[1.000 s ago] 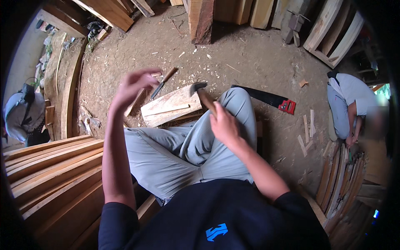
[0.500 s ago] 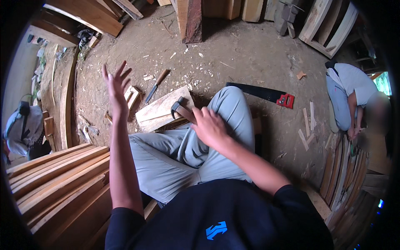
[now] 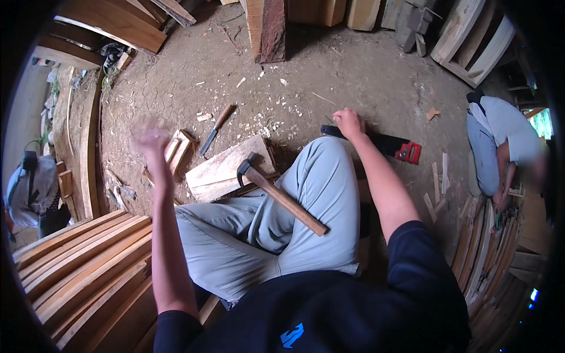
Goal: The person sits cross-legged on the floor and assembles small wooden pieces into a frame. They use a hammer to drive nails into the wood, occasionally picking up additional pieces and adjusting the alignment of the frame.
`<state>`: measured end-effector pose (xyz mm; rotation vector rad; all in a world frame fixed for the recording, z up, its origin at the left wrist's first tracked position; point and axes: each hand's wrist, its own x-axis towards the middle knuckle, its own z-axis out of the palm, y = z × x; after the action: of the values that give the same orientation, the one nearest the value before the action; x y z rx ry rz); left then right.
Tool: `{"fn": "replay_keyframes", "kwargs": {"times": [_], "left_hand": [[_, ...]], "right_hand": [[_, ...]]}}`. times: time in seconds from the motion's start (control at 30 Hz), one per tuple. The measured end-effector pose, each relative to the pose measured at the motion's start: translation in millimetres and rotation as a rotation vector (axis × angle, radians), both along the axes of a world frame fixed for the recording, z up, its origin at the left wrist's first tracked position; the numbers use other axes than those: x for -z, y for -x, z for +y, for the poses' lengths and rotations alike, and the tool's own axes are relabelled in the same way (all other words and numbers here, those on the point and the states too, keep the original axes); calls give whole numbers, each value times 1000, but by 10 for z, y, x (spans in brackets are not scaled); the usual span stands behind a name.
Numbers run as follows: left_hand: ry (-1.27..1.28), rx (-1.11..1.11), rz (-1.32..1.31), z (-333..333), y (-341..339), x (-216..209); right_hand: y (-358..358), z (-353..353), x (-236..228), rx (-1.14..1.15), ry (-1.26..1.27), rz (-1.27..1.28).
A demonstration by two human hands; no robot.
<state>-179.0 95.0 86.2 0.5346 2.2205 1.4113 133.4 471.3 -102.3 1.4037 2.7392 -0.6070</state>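
My left hand (image 3: 152, 140), smeared by motion, is raised beside a small notched wood piece (image 3: 178, 148); its fingers cannot be made out. My right hand (image 3: 351, 123) is past my right knee with its fingers curled, over the dark blade of a handsaw (image 3: 385, 143) with a red handle. Whether it touches the blade or holds anything is hidden. A claw hammer (image 3: 285, 201) lies free, its head on a pale wood block (image 3: 226, 167) and its wooden handle across my lap. Beyond the block, a wood-handled chisel (image 3: 216, 129) rests on the ground.
Stacked planks (image 3: 88, 259) rise at my left. A thick timber post (image 3: 265, 32) stands ahead, and shavings litter the dirt floor (image 3: 329, 70). One person (image 3: 512, 132) bends over wood strips at the right; another person (image 3: 35, 185) is at the far left.
My right hand has let go of the hammer and moved forward and right to the saw. The hammer now lies across my lap. My left hand has come down slightly.
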Motion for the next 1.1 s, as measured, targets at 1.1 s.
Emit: {"fn": "replay_keyframes", "kwargs": {"times": [1.1], "left_hand": [[-588,-151,-66,-575,51,629]], "right_hand": [[-274,474,683,8,-271,519]]}}
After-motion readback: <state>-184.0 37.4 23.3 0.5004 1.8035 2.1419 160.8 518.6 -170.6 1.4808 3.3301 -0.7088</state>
